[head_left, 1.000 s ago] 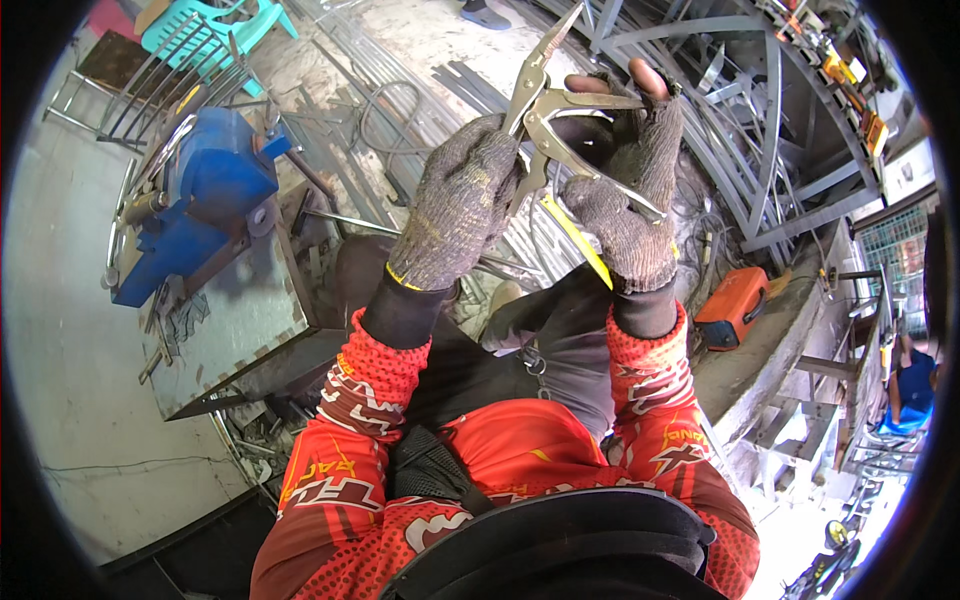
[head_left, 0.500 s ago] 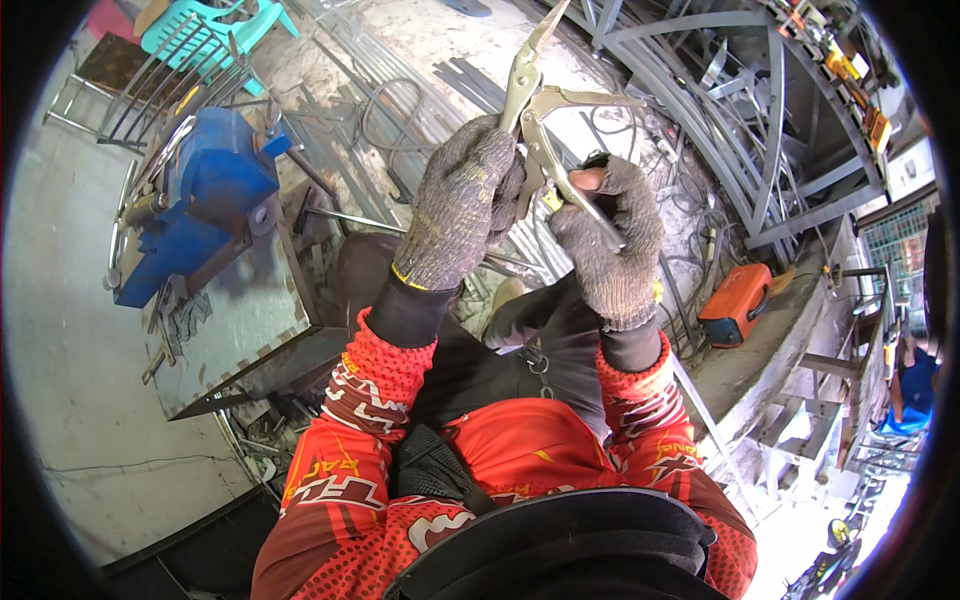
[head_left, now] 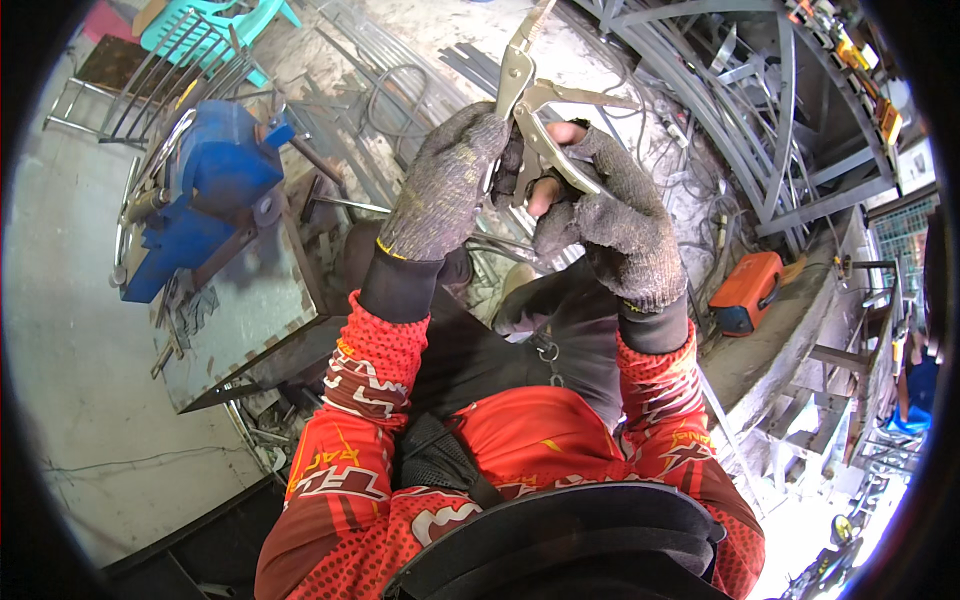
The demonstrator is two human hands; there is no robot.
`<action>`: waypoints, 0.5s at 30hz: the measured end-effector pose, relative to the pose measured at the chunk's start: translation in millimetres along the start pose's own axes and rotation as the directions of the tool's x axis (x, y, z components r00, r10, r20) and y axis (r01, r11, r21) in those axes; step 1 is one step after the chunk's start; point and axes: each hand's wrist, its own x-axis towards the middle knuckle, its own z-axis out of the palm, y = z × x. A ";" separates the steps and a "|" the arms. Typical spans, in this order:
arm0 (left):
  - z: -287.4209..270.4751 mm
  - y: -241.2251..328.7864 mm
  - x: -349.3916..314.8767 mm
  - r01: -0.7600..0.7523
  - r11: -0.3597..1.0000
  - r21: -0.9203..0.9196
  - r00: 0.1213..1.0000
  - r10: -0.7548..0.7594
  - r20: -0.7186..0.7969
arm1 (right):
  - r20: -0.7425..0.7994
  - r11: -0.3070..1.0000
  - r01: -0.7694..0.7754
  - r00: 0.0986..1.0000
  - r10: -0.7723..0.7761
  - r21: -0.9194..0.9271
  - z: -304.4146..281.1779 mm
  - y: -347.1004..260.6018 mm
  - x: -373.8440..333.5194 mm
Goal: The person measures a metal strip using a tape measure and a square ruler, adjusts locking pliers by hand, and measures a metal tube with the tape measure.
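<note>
A pair of metal locking pliers (head_left: 545, 137) is held up in front of me, one long tapered arm pointing away and another out to the right. My left hand (head_left: 440, 180), in a worn grey knit glove, is closed around the pliers near their middle. My right hand (head_left: 625, 220), gloved alike with bare fingertips showing through, is closed on the lower handle, thumb and fingers at its end. The left fingers are partly hidden behind the tool.
A blue bench vise (head_left: 215, 180) is mounted on a metal-topped table (head_left: 250, 325) at the left. Steel bars (head_left: 385, 150) and cables lie on the floor ahead. Welded steel frames (head_left: 775, 130) stand at the far right, with an orange machine (head_left: 745, 293) nearer on a ledge. A turquoise chair (head_left: 240, 35) stands far left.
My right hand has shifted its grip on the pliers' handle, its fingers now lower and more spread along it. The pliers have moved slightly left and away.
</note>
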 end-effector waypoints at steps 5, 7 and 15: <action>-14.1 -5.2 4.7 -0.073 0.989 0.130 0.994 0.062 0.087 | 0.023 0.993 0.104 0.994 -0.105 0.063 -1.8 1.7 2.2; -14.8 -5.4 5.3 -0.082 0.993 0.082 0.990 0.071 0.119 | -0.007 0.987 0.160 0.987 -0.160 0.012 3.0 3.9 1.9; -19.8 -11.3 -1.0 -0.158 0.934 0.319 0.975 0.097 0.199 | -0.126 0.903 0.307 0.926 -0.357 -0.300 4.6 8.1 5.9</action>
